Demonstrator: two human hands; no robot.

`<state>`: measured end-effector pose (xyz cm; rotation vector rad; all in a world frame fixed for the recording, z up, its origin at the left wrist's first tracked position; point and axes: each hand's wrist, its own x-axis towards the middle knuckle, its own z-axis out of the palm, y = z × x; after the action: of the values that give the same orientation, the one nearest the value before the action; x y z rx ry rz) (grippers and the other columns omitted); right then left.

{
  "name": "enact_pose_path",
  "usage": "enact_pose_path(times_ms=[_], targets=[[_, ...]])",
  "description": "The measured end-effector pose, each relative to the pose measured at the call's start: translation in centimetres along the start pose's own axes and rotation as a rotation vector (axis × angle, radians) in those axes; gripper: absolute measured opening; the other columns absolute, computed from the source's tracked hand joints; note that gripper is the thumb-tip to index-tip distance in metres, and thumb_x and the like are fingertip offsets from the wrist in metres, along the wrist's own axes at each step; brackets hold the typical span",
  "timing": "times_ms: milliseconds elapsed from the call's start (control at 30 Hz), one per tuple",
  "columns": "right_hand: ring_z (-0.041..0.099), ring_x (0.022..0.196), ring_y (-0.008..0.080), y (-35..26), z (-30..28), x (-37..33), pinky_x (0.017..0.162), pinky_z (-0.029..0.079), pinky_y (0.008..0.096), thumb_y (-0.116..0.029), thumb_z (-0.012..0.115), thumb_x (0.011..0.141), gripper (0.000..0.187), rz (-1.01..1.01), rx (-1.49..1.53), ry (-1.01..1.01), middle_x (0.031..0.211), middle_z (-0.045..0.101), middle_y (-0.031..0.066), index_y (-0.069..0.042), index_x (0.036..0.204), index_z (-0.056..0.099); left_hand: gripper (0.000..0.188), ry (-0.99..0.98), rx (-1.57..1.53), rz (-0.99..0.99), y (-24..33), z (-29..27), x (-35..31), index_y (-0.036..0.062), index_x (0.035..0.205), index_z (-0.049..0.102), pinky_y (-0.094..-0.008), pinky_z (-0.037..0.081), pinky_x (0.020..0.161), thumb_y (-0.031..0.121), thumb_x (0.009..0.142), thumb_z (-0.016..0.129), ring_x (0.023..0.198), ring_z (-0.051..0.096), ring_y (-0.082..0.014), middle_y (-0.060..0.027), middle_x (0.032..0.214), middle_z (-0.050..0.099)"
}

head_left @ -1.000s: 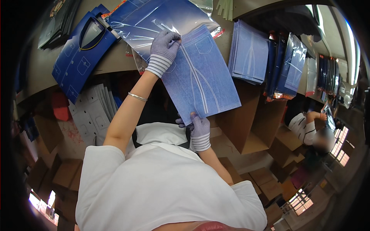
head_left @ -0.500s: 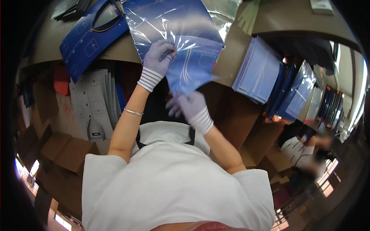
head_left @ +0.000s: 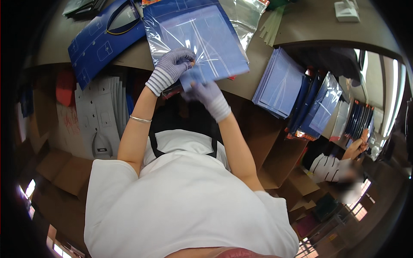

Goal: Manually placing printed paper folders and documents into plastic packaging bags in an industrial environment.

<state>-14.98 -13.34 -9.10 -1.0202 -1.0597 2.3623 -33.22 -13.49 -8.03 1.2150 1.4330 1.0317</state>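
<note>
My left hand, in a striped knit glove, is closed in a pinch on the clear plastic bag. Creases and glints in the film run out from its fingertips. A flat light-blue piece with white lines lies there over a dark-blue one, inside or under the film; which, I cannot tell. Close to the light-blue piece's near corner is my right hand, gloved the same way. Motion smears its fingers, so its grip cannot be read.
Left on the table lies a dark-blue shirt-shaped piece with a collar. Grey shirt-shaped pieces hang below. Light-blue pieces and bagged dark-blue ones stand at the right, above cardboard boxes. Another person sits far right.
The light-blue piece has swung from hanging over the table edge up onto the dark-blue one and lies flatter. My right hand has moved slightly up; my left keeps its pinch.
</note>
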Motion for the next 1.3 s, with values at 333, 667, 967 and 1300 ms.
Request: enact_pose_path(times_ms=[333, 667, 967, 1300], targets=[[0.056, 0.075, 0.015, -0.2, 4.4, -12.2, 0.071, 0.046, 0.0267, -0.008, 0.062, 0.078, 0.011, -0.031, -0.657, -0.305, 0.08, 0.059, 0.0052, -0.002, 0.087, 0.061, 0.013, 0.206, 0.519, 0.161, -3.3, -3.8, -5.9, 0.0042, 0.081, 0.06, -0.0297, 0.046, 0.073, 0.01, 0.07, 0.063, 0.079, 0.057, -0.0293, -0.0101, 0.086, 0.06], [0.057, 0.079, 0.0191, -1.3, 8.8, -12.5, 0.074, 0.047, 0.0274, -0.018, 0.074, 0.069, 0.033, 0.048, -1.109, -0.324, 0.087, 0.058, 0.0082, -0.006, 0.096, 0.059, 0.027, -0.577, 0.612, -0.046, 3.6, -9.5, -20.5, 0.007, 0.084, 0.062, -0.0343, 0.045, 0.075, 0.026, 0.065, 0.066, 0.082, 0.052, -0.0258, -0.0091, 0.081, 0.056], [0.056, 0.063, 0.0152, 0.7, 8.7, -7.0, 0.065, 0.048, 0.0269, -0.016, 0.066, 0.069, 0.022, 0.122, -0.908, -0.234, 0.072, 0.063, 0.0112, 0.001, 0.083, 0.063, 0.011, -0.543, 0.689, -0.01, -4.2, -9.0, -16.9, 0.0075, 0.074, 0.068, -0.0338, 0.047, 0.071, 0.013, 0.064, 0.066, 0.076, 0.057, -0.0262, -0.007, 0.073, 0.06], [0.055, 0.077, 0.0084, 5.0, 2.0, -6.8, 0.074, 0.046, 0.0233, -0.014, 0.068, 0.076, 0.019, 0.328, -0.44, -0.167, 0.08, 0.061, 0.0023, 0.001, 0.086, 0.062, 0.025, 0.071, 0.081, -0.325, -15.8, -9.4, -19.0, 0.0034, 0.102, 0.06, -0.028, 0.048, 0.07, 0.015, 0.08, 0.06, 0.073, 0.058, -0.0141, -0.0063, 0.079, 0.063]])
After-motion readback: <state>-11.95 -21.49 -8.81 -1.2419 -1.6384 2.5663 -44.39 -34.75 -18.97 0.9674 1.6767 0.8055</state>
